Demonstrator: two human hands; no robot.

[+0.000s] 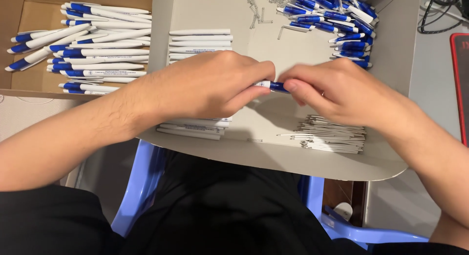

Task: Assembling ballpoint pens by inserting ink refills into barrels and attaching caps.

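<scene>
While both hands clamp one pen (271, 85), left hand (210, 84) and right hand (337, 89), finished pens (97, 45) lie beyond-left; loose barrels (200, 40), caps (337, 20) remain.

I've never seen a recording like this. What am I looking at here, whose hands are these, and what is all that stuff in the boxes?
This is one picture from a camera worn on a person's head, looking down at their own two bare hands; no machine is involved. The left hand and the right hand meet over a flat grey cardboard tray resting above the person's lap. Between the fingertips they hold one pen, white with a blue end. In the tray lie white pen barrels, blue pen parts, small metal springs and thin white refills. To the left, a brown cardboard box holds finished white-and-blue pens. The person sits on a light blue plastic chair.
</scene>
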